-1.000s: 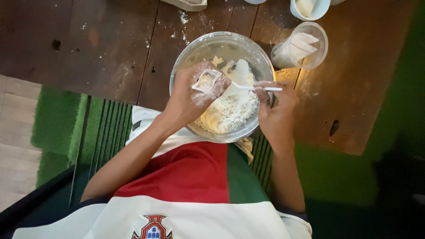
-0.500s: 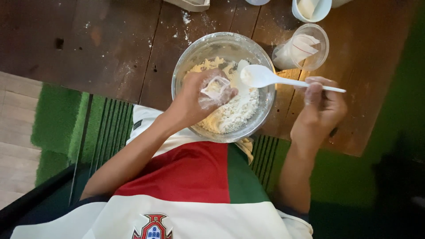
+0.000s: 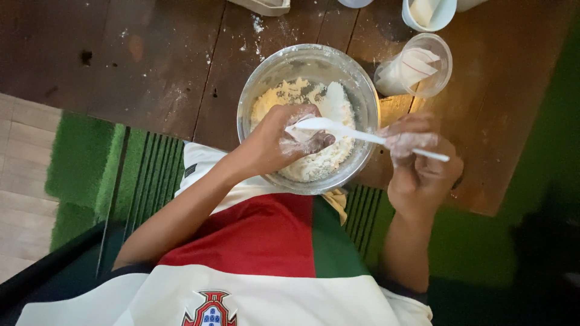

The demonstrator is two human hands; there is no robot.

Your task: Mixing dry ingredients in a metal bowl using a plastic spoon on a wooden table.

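A round metal bowl (image 3: pixel 256 90) stands on the dark wooden table, part filled with crumbly pale yellow and white flour mixture (image 3: pixel 290 95). My left hand (image 3: pixel 275 145) hovers over the bowl's near side, floury, its fingers closed on a small clear plastic packet that barely shows. My right hand (image 3: pixel 423 169) is to the right of the bowl, dusted with flour, gripping the handle of a white plastic spoon (image 3: pixel 338 128). The spoon's head reaches over the bowl and touches my left hand's fingers.
A clear plastic cup (image 3: pixel 417 66) with white folded material inside stands right of the bowl. A light blue cup (image 3: pixel 428 15) and a pale tray corner (image 3: pixel 263 6) sit at the table's far edge. Flour is scattered on the wood. Green matting lies below left.
My right hand drew back right with the spoon lifted out of the bowl, then swung its head leftward against my left hand. My left hand stayed over the bowl.
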